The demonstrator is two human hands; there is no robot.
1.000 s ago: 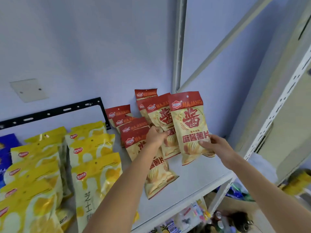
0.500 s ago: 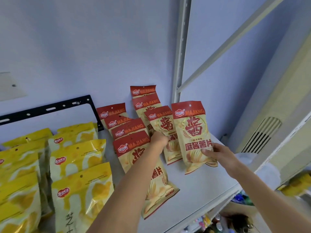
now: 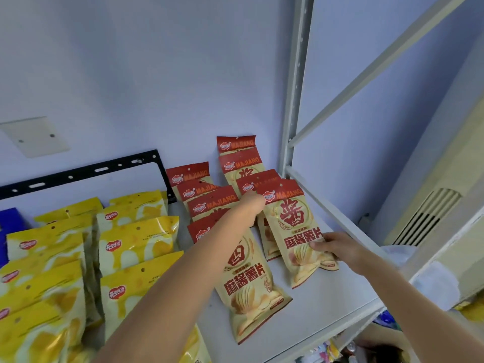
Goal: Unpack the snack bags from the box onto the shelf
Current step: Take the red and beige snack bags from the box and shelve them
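Observation:
Several red-topped beige snack bags (image 3: 237,163) lie overlapping in two rows on the white shelf (image 3: 332,305). My right hand (image 3: 337,248) grips the lower edge of the front bag of the right row (image 3: 293,231), which leans back over the others. My left hand (image 3: 252,205) reaches to the bags' red tops at that bag's upper left corner; its fingers are hidden, so its hold is unclear. My left forearm crosses the front bag of the left row (image 3: 251,292). The box is not in view.
Yellow snack bags (image 3: 136,239) fill the shelf's left half, with a blue pack (image 3: 10,224) at the far left. A black bracket (image 3: 86,171) runs along the wall. The grey shelf upright (image 3: 294,100) and side rail (image 3: 327,205) bound the right. Goods show on the lower shelf (image 3: 324,349).
My right hand has lowered the front bag toward the right row, so it leans back further. My left hand has slid up from the bags' middle to their red tops.

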